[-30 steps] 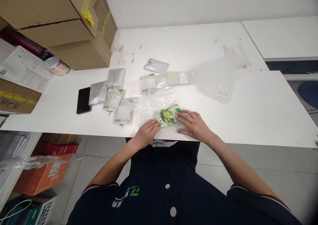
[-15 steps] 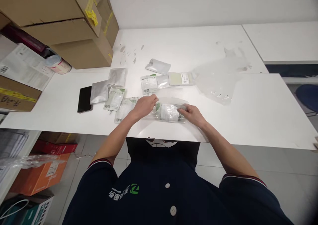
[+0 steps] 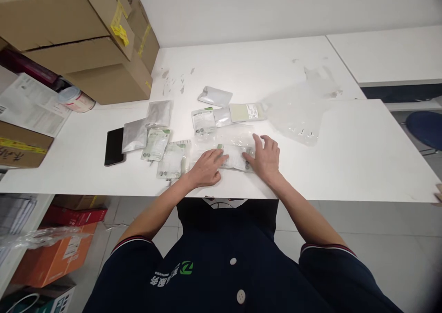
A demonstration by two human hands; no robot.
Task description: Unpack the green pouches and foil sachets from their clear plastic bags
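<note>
"So, what takes up the most room?"

"The white desk (image 3: 352,165), with stacked cardboard boxes (image 3: 58,18) at the person's far left. Next in size is a big clear bag (image 3: 297,113), spread out flat on the right of the middle."

"And near the person?"

"A clear-wrapped packet (image 3: 235,158), lying flat close to the front edge of the desk, its pale printed side up. Both hands are on it."

"Gripping it?"

"Not that I can see. The left hand (image 3: 206,168) lies open, palm down, fingertips over the packet's left part. The right hand (image 3: 265,159) is open too, thumb on the right part, fingers bent and apart from the thumb, a fingertip by the clear wrap."

"What about the smaller things?"

"There's a can (image 3: 76,99) beside the boxes, then a black phone (image 3: 114,147) lying at the left, right next to a silver packet (image 3: 134,135). Another silver packet (image 3: 159,114) is just behind that one."

"Any more packets?"

"Two green-and-white packets (image 3: 172,160) are left of the hands. Behind the wrapped one, a pale green packet (image 3: 240,112) with a white label meets the big bag's edge."
</note>
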